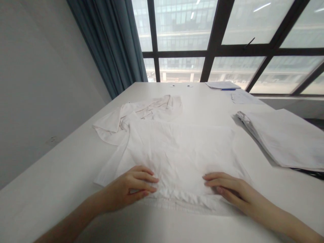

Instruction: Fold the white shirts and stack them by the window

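A white T-shirt (pixel 177 148) lies spread on the white table (pixel 63 175), its collar and sleeves bunched at the far left. My left hand (pixel 129 190) rests on the shirt's near edge on the left, fingers together and lying flat, pointing right. My right hand (pixel 227 189) lies on the near edge to the right, fingers stretched flat and pointing left. Both hands press on the cloth near its hem; neither grips it.
A stack of folded white cloth (pixel 283 138) sits at the right of the table. Papers (pixel 222 85) with a blue pen lie at the far edge by the window. A grey wall and a blue curtain (pixel 113 47) stand to the left.
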Tool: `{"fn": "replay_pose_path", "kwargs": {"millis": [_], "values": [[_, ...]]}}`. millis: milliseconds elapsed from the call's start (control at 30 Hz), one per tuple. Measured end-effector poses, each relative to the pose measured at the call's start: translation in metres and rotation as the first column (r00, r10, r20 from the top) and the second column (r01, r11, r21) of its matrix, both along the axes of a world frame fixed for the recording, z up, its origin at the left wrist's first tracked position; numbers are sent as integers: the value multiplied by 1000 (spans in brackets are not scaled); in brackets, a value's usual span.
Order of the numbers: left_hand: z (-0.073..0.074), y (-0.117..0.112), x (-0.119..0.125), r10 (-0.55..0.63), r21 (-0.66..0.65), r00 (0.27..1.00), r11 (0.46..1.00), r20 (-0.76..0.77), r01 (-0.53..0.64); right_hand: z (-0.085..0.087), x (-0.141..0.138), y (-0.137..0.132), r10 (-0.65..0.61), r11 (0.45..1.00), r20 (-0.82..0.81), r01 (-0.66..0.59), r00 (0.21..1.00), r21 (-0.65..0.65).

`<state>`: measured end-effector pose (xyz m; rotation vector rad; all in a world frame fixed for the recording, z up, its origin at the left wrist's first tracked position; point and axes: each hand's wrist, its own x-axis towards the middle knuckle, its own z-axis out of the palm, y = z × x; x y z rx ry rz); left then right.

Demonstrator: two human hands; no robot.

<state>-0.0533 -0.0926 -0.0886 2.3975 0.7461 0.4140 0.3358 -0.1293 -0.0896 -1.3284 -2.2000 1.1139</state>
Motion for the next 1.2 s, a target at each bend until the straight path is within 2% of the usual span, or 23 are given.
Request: {"fn": "replay_pose_path", "kwargs": {"millis": [67,133,233,300,367,433,500,633,733,833,1000,1100,1200], "values": [[10,8,3,7,-74,999,997,-33,-9,10,4,12,-48,997,12,49,999,-55],[18,22,10,39,-90,998,995,-54,-43,17,3,30,-120,993,23,120,992,-5],[21,48,29,67,45,997,997,-45,-65,12,-8,62,-200,948,46,182,979,260],[14,62,44,59,180,994,983,-93,-42,-2,-20,80,-206,888,110,138,972,439],[4,69,59,74,281,984,959,-160,-26,-18,-30,90,-214,847,236,60,948,527],[-7,69,72,89,338,967,941,-238,-3,-31,-33,93,-213,838,354,-16,910,545],[-15,63,82,89,366,954,930,-287,23,-36,-27,92,-187,838,419,-78,889,540],[-22,48,96,89,386,955,922,-283,28,-32,-3,90,-90,846,439,-163,894,507],[-20,47,104,86,390,955,920,-284,33,-28,11,92,-34,855,424,-193,905,481],[-18,64,108,128,397,945,918,-301,3,-26,15,103,-39,867,365,-151,930,476],[-19,108,112,289,393,875,911,-388,-127,-24,-1,137,-186,860,289,14,939,510],[-24,118,112,296,407,872,905,-390,-125,-25,-20,154,-215,835,336,-6,917,550],[-28,118,111,298,429,883,895,-362,-125,-31,-34,159,-219,825,419,-61,881,561]]}}
